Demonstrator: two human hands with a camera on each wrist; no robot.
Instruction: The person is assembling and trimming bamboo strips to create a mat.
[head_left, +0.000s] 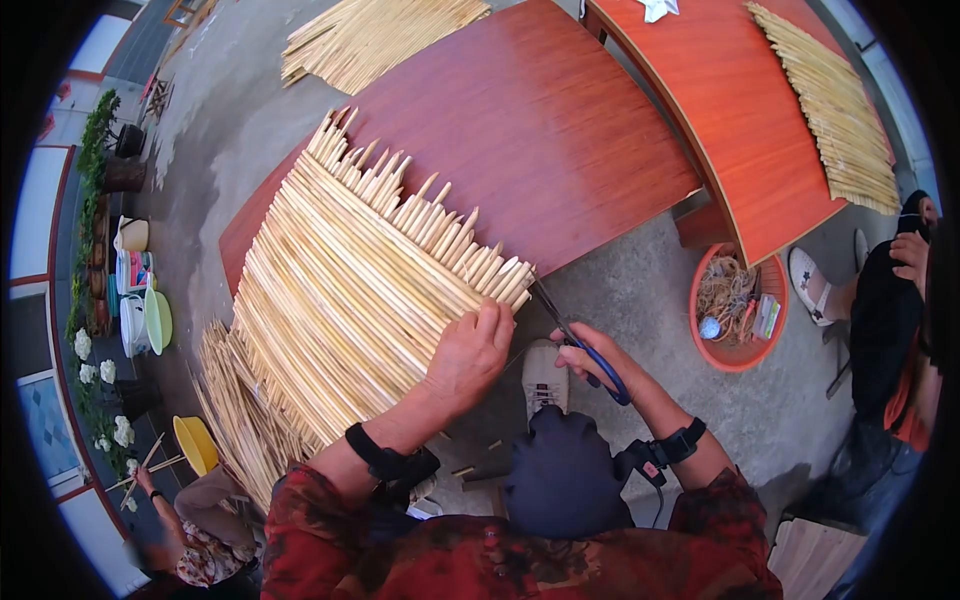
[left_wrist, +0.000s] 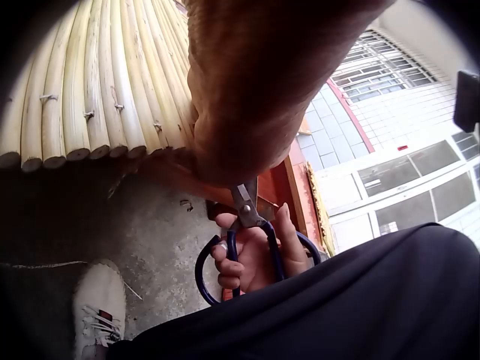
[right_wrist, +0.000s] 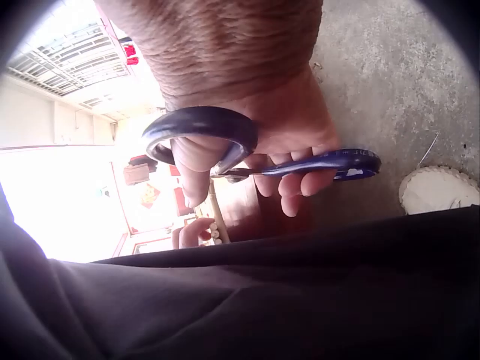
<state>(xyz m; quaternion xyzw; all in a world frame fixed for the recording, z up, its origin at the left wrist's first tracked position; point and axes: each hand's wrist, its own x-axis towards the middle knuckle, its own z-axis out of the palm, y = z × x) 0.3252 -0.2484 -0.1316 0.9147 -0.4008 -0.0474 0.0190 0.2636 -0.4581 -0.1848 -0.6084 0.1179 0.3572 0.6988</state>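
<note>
A mat of pale sticks (head_left: 340, 270) tied side by side lies on the dark red table. The left hand (head_left: 470, 358) is at the mat's near right corner, fingers bent over the stick ends; in the left wrist view the left hand (left_wrist: 240, 97) hides its own fingertips. The right hand (head_left: 600, 362) holds blue-handled scissors (head_left: 612, 385), their blades pointing up toward the mat's corner. In the right wrist view the right hand (right_wrist: 277, 124) has its thumb through one blue loop (right_wrist: 199, 120) and fingers by the other. Thin string ties (left_wrist: 88, 115) cross the sticks.
An orange basket (head_left: 700, 345) of string stands on the floor at right. More stick mats lie on the orange table (head_left: 715, 110) and at the top. Loose sticks (head_left: 245, 400) are piled at left, near a yellow basin (head_left: 196, 446). Other people sit at both sides.
</note>
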